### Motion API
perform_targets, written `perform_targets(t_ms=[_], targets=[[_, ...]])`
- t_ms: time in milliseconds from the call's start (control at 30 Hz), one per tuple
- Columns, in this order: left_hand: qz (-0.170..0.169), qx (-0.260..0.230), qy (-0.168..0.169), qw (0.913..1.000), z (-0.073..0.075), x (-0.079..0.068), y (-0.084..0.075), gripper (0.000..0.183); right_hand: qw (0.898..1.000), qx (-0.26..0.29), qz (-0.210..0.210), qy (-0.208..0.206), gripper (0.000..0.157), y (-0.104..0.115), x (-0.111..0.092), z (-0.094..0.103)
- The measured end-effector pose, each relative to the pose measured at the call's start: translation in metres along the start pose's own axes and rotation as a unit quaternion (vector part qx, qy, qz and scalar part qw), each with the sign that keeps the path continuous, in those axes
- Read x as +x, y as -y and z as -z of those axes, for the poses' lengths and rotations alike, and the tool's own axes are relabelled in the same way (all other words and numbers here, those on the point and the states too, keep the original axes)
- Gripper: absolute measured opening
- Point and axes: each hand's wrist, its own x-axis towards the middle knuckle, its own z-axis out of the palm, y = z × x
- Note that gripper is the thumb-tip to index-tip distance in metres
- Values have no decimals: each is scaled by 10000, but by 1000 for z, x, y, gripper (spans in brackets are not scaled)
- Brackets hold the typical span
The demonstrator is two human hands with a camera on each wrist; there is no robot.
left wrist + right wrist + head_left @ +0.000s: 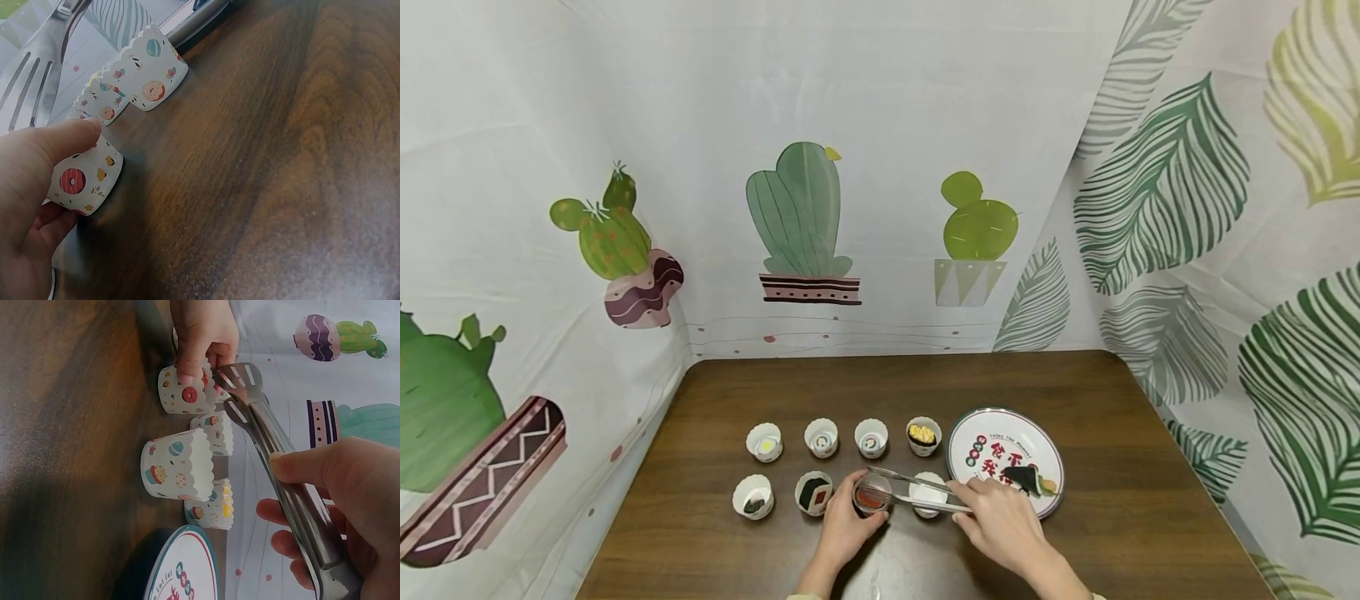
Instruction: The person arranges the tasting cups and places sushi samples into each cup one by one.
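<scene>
My left hand (842,525) grips a white paper cup (87,181) with a donut print, thumb on one side and fingers on the other. Something reddish (871,500) is inside that cup; its kind is unclear. Metal tongs (294,515) are held in my right hand (1000,521), thumb on one arm. Their slotted tips are slightly apart over the held cup; in the right wrist view nothing shows between them. Beneath the tongs' arms stands another scalloped cup (178,465), its inside pale in the head view.
A white plate (966,446) at right bears a dark-wrapped food piece (1021,477). Several paper cups stand in two rows: one with yellow topping (922,435), one with a black-and-red piece (814,493), one with a dark piece (754,503). Patterned cloth (895,108) hangs behind the table.
</scene>
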Motion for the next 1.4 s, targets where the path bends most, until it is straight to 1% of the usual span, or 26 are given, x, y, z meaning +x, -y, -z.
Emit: perform_targets(t_ms=[167,567,933,1067,1400], targets=[[-27,-32,21,10000,1,0,-1,70,9999,-44,17,-136,40,-1,1,1],[29,-2,101,9999,2,-1,-2,71,9999,-43,-79,-102,42,-2,0,1],[3,2,40,10000,2,0,-2,71,9991,-187,-385,-13,44,-8,-2,6],[-27,-38,46,10000,2,0,-2,70,9984,-187,-518,97,43,-10,-3,9],[14,-52,67,10000,1,0,-2,69,9962,-358,-773,198,44,-20,-11,15]])
